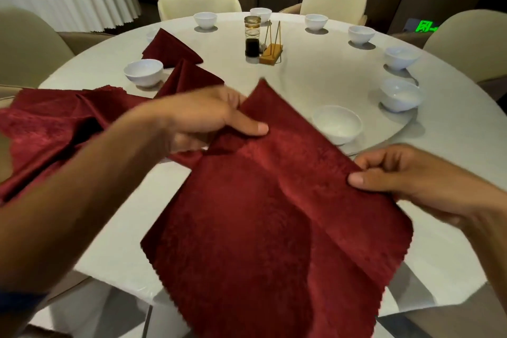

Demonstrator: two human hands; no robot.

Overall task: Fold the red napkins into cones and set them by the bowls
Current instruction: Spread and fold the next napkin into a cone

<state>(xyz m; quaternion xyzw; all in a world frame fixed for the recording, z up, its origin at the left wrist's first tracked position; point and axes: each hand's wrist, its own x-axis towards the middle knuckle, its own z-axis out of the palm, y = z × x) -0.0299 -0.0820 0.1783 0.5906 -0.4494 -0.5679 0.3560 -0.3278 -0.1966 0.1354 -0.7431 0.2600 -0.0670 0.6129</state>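
red napkin [274,214], opened out flat like a diamond, hangs between the person's two hands above the near edge of the round white table [315,85]. the left hand [203,115] pinches the cloth's upper left edge, thumb on top and fingers tucked behind, closed on the fabric. the right hand [406,175] grips the right-hand corner the same way, thumb pressed over the cloth, fingers curled under. just beyond the right hand's fingers sits a white bowl [337,123], apart from the cloth. behind the left hand, two folded red napkins [175,49] stand on the table, with another white bowl [143,72] beside the nearer one. to the left of the left forearm lies a loose heap of red cloths [55,118]. far past both hands, at the table's middle, a sauce bottle [252,35] stands next to a wooden holder [271,53], and more bowls ring the far edge.
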